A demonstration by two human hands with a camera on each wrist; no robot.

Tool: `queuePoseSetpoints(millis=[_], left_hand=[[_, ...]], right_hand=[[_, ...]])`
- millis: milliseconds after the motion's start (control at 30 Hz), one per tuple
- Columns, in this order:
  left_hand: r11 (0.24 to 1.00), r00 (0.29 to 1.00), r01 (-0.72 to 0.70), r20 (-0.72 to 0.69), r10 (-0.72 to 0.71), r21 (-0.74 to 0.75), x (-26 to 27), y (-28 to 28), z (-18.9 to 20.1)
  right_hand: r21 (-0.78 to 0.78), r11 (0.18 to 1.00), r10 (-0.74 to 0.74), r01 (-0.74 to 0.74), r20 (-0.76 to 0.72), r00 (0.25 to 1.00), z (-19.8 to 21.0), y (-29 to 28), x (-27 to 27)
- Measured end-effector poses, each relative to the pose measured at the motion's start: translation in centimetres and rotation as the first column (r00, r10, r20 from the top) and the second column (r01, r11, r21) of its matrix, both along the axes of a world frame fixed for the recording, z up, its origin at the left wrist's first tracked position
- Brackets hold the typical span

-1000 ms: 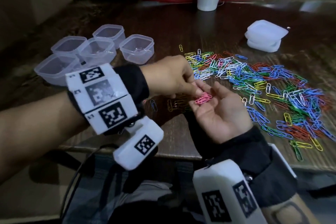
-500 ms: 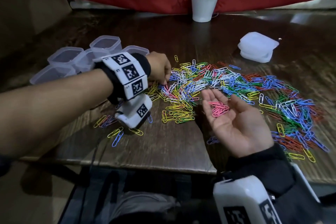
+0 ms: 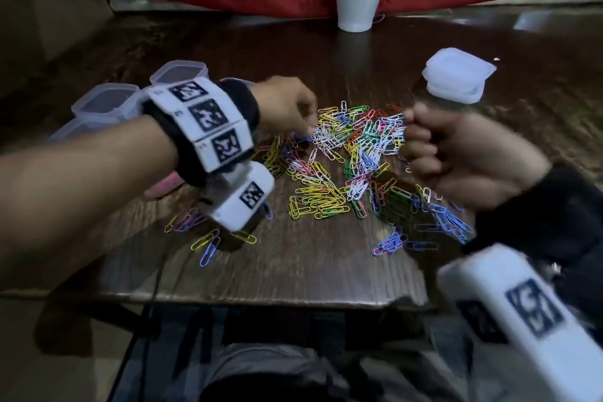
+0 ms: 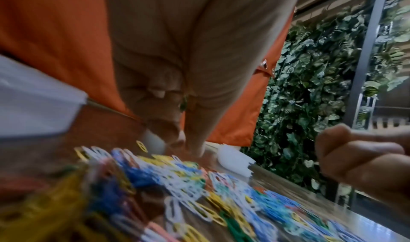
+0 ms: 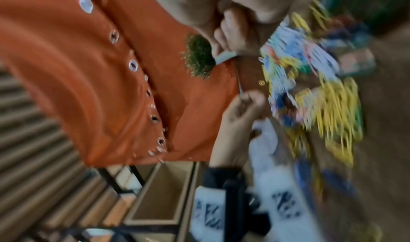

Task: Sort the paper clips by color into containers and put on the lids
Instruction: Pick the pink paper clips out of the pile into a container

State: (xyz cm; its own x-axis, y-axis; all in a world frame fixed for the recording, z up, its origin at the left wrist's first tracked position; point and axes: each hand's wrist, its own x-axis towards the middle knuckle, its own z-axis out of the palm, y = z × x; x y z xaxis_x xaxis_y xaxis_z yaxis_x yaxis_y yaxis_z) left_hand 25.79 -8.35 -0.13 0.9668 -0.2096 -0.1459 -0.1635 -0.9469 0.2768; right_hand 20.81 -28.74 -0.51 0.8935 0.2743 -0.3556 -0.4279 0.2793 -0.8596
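A heap of mixed-colour paper clips (image 3: 342, 166) lies on the dark wooden table (image 3: 293, 271). My left hand (image 3: 303, 127) reaches down into the heap's far left edge, fingertips among the clips. Blur hides whether it pinches one. In the left wrist view a fingertip (image 4: 196, 149) touches the table beside the clips (image 4: 199, 184). My right hand (image 3: 421, 147) hovers over the heap's right side as a closed fist. The pink clips it held are hidden inside. Several clear empty containers (image 3: 104, 101) stand at the left behind my wrist. A stack of white lids (image 3: 456, 78) lies at the back right.
A white pot with a plant (image 3: 357, 6) stands at the table's far edge before a red cloth. Loose clips (image 3: 208, 248) lie near the front edge (image 3: 261, 299). A blurred pink shape (image 3: 163, 186) shows under my left forearm.
My right hand, palm up with pink clips half a second ago, has curled into a fist and risen. My left hand went from the right palm to the heap's far left edge.
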Motion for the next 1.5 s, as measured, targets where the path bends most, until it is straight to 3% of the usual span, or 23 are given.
queuePoseSetpoints(millis=[67, 167, 300, 400, 533, 667, 833, 900, 967, 1000, 1067, 1167, 1233, 1300, 1367, 1433, 1500], left_hand=[[0.998, 0.998, 0.01, -0.059, -0.006, 0.068, -0.5, 1.8, 0.1], [0.991, 0.99, 0.095, -0.111, -0.084, 0.096, -1.0, 2.4, -1.3], [0.984, 0.989, 0.113, -0.111, -0.098, 0.138, -0.8, 2.1, -2.0], [0.98, 0.983, 0.129, -0.153, -0.105, 0.154, -1.0, 2.5, -1.5], [0.989, 0.981, 0.12, -0.163, -0.105, 0.085, -1.2, 3.1, -1.4], [0.987, 0.983, 0.139, -0.136, -0.127, 0.084, -1.0, 2.3, -1.8], [0.989, 0.959, 0.13, -0.263, -0.107, 0.071, -0.8, 2.2, -1.7], [0.997, 0.976, 0.082, -0.204, -0.079, 0.007, -1.1, 2.7, -1.5], [0.988, 0.99, 0.006, -0.139, -0.028, -0.157, -1.4, 3.4, -1.3], [0.959, 0.99, -0.036, -0.14, -0.004, -0.28, -1.7, 3.7, -1.2], [0.88, 0.98, -0.108, -0.196, 0.017, -0.463, -2.3, 4.0, -0.9], [0.833, 0.971, -0.174, -0.234, 0.055, -0.526, -3.1, 4.1, -0.8], [0.758, 0.959, -0.252, -0.262, 0.11, -0.601, -3.7, 4.1, -0.6], [0.648, 0.926, -0.368, -0.327, 0.189, -0.667, -4.3, 4.6, -0.3], [0.551, 0.87, -0.489, -0.421, 0.257, -0.676, -5.0, 5.5, 0.0], [0.54, 0.842, -0.538, -0.441, 0.31, -0.648, -5.9, 6.4, 0.1], [0.599, 0.853, -0.523, -0.379, 0.36, -0.607, -7.1, 6.9, -0.1]], right_hand=[[-0.397, 0.908, 0.227, -0.133, 0.199, 0.953, 1.3, 0.4, 2.1], [-0.84, 0.509, 0.615, -0.186, 0.204, 0.762, 1.7, 2.9, 3.9], [-0.995, 0.064, 0.869, -0.08, 0.016, 0.495, 0.2, 7.6, 4.5], [-0.995, -0.078, 0.891, 0.059, -0.043, 0.451, -1.0, 9.8, 5.0], [-0.99, -0.113, 0.898, 0.084, -0.066, 0.435, -1.6, 9.6, 6.1], [-0.997, -0.062, 0.885, 0.046, -0.034, 0.465, -2.2, 8.5, 6.4], [-0.993, 0.035, 0.861, -0.113, -0.027, 0.507, -2.0, 7.8, 6.3], [-0.965, 0.124, 0.817, -0.233, -0.034, 0.575, -1.5, 7.4, 6.5], [-0.886, 0.295, 0.737, -0.358, -0.027, 0.675, -0.9, 6.8, 6.8], [-0.841, 0.375, 0.692, -0.39, -0.027, 0.722, -0.7, 6.5, 7.0], [-0.793, 0.442, 0.653, -0.419, -0.036, 0.757, -0.6, 6.0, 6.9], [-0.819, 0.382, 0.7, -0.427, -0.044, 0.712, -0.9, 6.1, 6.2], [-0.921, 0.236, 0.766, -0.309, -0.019, 0.642, -1.2, 6.9, 5.7], [-0.991, 0.033, 0.853, -0.127, -0.039, 0.52, -1.4, 7.9, 5.3], [-0.996, -0.08, 0.874, -0.04, -0.089, 0.477, -1.5, 8.9, 5.2], [-0.989, -0.144, 0.877, -0.018, -0.136, 0.461, -1.6, 9.8, 5.3], [-0.988, -0.133, 0.85, -0.081, -0.155, 0.504, -1.8, 10.1, 5.7]])
